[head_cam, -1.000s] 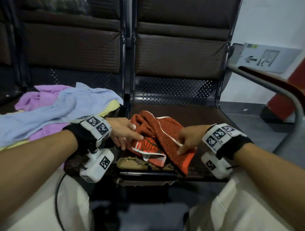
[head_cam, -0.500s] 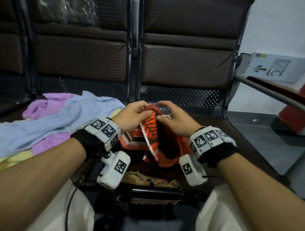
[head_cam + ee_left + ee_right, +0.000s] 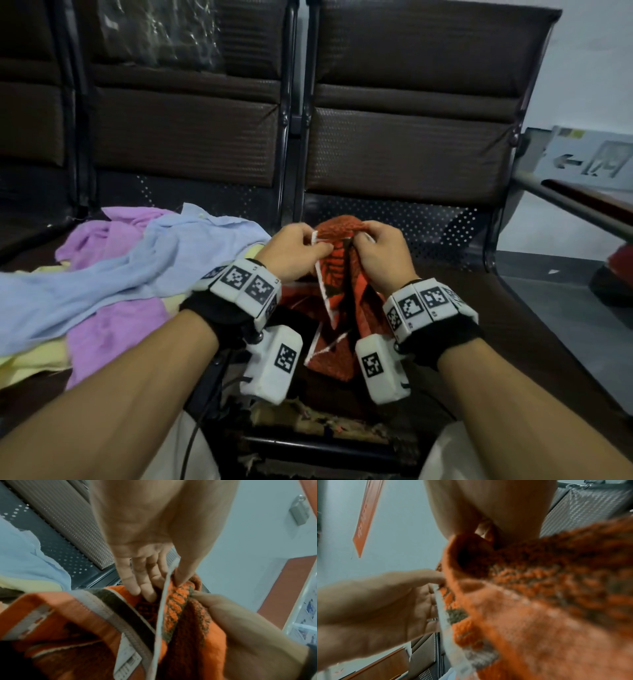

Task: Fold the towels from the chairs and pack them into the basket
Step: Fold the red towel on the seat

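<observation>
Lifted off the chair seat [image 3: 534,329] since a second ago, the orange towel [image 3: 337,294] now hangs between left hand [image 3: 294,250] and right hand [image 3: 380,253], each grip pinching its top edge, so folding seems only begun.

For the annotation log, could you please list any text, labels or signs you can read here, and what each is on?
No words are readable.
Wall sign: a left-pointing arrow and a pictogram, no legible words.
Tag on the orange towel: print too blurred to read.
Wrist bands: square black-and-white coded markers, no letters.
</observation>
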### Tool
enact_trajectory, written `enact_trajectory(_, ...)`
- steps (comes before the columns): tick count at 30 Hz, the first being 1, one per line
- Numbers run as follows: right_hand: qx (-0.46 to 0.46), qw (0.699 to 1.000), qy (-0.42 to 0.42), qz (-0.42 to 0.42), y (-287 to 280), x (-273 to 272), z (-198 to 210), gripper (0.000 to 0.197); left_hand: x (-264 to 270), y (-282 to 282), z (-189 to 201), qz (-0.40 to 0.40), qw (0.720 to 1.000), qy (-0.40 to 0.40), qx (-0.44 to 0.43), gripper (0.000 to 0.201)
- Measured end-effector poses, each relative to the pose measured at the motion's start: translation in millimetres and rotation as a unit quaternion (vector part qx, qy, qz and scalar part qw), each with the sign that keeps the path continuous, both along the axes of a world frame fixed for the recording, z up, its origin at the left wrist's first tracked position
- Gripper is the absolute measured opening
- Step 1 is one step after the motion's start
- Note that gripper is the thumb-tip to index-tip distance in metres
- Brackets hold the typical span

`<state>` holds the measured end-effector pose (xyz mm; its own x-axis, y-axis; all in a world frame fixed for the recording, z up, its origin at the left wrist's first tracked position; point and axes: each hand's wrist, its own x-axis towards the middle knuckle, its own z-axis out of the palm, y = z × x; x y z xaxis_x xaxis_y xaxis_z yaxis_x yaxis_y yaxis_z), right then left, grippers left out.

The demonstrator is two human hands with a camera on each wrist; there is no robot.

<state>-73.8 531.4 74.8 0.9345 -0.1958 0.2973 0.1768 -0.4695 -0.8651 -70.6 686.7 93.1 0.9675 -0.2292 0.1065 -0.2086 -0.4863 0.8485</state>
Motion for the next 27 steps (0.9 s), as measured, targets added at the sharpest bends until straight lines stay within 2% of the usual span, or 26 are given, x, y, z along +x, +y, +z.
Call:
enact_trajectory(3, 0.020, 1.000, 0.003, -0.010, 0, 4, -4, 0.013, 8, -6, -6, -0.005, 1.000, 0.017, -0.003, 0.019)
enact_trajectory(5, 0.058, 0.998, 0.000, -0.022, -2, 6, -5, 0.004, 12, -4, -5, 0.038, 0.997, 0.023, -0.062, 0.022)
enact_trajectory(7, 0.078, 0.996, -0.019, -0.045, -6, 7, -5, 0.006, 14, 1, -1, 0.087, 0.987, 0.029, -0.130, 0.023)
enact_trajectory(10, 0.103, 0.992, -0.049, -0.056, -9, 5, -1, 0.009, 16, 13, 7, 0.122, 0.980, -0.006, -0.157, 0.032)
enact_trajectory(13, 0.134, 0.990, -0.037, 0.031, -1, 0, 3, 0.017, 6, 21, 14, 0.037, 0.992, -0.058, -0.109, 0.027)
enact_trajectory(14, 0.132, 0.988, -0.020, 0.079, 4, -3, 5, 0.021, 2, 23, 16, -0.008, 0.993, -0.046, -0.109, 0.026)
enact_trajectory(16, 0.092, 0.983, 0.019, 0.159, 13, -9, 7, 0.028, -5, 30, 18, -0.079, 0.989, -0.009, -0.125, 0.025)
enact_trajectory(19, -0.007, 0.977, 0.045, 0.209, 23, -19, 7, 0.018, -8, 41, 20, -0.103, 0.988, 0.003, -0.119, 0.028)
enact_trajectory(23, 0.024, 0.989, 0.032, 0.140, 19, -14, 7, 0.022, -11, 48, 18, -0.120, 0.980, 0.069, -0.142, 0.022)
enact_trajectory(25, 0.037, 0.996, 0.019, 0.083, 14, -6, 3, 0.021, -10, 51, 13, -0.126, 0.983, 0.090, -0.095, 0.027)
enact_trajectory(27, 0.060, 0.998, 0.009, 0.026, 8, 0, 1, 0.019, -9, 51, 9, -0.112, 0.991, 0.068, -0.025, 0.023)
